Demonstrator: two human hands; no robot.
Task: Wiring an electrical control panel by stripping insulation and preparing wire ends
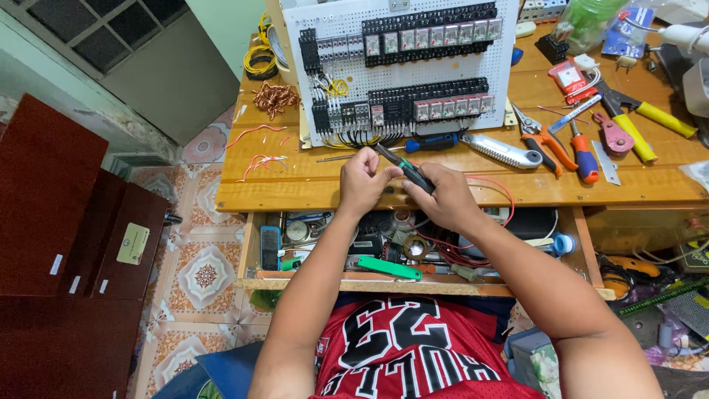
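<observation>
My left hand [363, 183] and my right hand [443, 198] meet over the front edge of a wooden workbench [295, 181]. My right hand grips a dark hand tool with black handles [402, 167], its tip pointing up-left. My left hand pinches something small at the tool's jaws; a bit of green shows there. A thin red wire [504, 193] loops from under my right hand. Just beyond stands a white perforated panel [402, 70] with rows of black relays and terminal blocks.
On the bench lie a blue-handled screwdriver [432, 142], a grey utility knife [502, 151], orange pliers [546, 140], yellow-handled cutters [635, 125], copper wire scraps [275, 96] and wire coils [260, 55]. An open drawer [369, 262] below holds tools. A dark red cabinet [66, 222] stands at the left.
</observation>
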